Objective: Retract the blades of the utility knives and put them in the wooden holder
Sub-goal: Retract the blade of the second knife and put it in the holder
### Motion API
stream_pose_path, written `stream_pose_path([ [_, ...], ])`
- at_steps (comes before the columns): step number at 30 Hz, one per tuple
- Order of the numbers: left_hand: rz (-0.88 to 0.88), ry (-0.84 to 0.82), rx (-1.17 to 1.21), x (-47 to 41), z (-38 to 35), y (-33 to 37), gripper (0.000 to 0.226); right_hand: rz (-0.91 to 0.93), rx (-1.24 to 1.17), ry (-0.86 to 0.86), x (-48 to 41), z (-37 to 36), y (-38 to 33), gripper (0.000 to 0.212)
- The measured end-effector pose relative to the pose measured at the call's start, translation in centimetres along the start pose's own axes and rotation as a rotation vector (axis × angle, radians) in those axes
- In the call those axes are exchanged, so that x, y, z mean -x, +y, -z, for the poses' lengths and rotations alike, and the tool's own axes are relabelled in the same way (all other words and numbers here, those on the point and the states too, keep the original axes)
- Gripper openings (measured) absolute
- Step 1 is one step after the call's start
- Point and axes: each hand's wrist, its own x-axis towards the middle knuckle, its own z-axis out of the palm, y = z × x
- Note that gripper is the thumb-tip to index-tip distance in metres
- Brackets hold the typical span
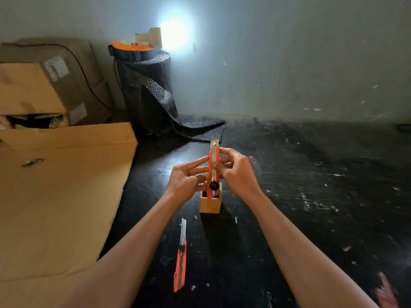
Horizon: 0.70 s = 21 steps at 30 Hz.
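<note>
While both hands [189,177] [236,172] pinch one orange knife [214,172] upright over the wooden holder [210,202], dropping it in looks next; the near knife [181,256] needs its blade pulled back.

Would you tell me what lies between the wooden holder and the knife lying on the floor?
In the head view, only bare dark floor with small scraps separates the wooden holder from the lying knife.

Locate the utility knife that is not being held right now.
In the head view, the second utility knife lies flat on the dark table between the forearms, nearer the person than the wooden holder, blade extended.
</note>
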Motion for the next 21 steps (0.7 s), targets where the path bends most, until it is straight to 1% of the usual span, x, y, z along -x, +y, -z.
stream_pose_path([
  [3,0.015,0.096,-0.061,-1.8,0.4,-1.5,0.040,-0.028,-0.023,-0.009,-1.4,-0.4,1.3,0.028],
  [5,0.025,0.147,-0.204,-3.2,0.9,-3.1,0.043,-0.061,0.004,-0.002,-2.4,-0.7,2.4,0.021],
  [10,0.092,0.066,-0.519,-5.2,1.2,-7.1,0.068,-0.137,0.071,0.020,-4.5,-1.9,5.9,0.014],
  [13,0.145,0.043,-0.591,-6.4,0.9,-9.3,0.081,-0.176,0.132,-0.005,-5.4,-2.9,8.2,0.011],
  [15,0.179,0.042,-0.612,-7.0,0.7,-10.6,0.085,-0.209,0.169,-0.029,-5.7,-3.5,9.6,0.010],
  [16,0.189,0.041,-0.621,-7.2,0.7,-11.1,0.083,-0.222,0.186,-0.042,-5.8,-3.9,10.2,0.010],
  [19,0.181,0.042,-0.606,-7.6,0.5,-12.3,0.062,-0.257,0.230,-0.083,-5.9,-5.0,11.6,0.008],
  [21,0.168,0.060,-0.602,-7.7,0.5,-12.9,0.061,-0.283,0.267,-0.107,-5.8,-5.7,12.4,0.006],
])
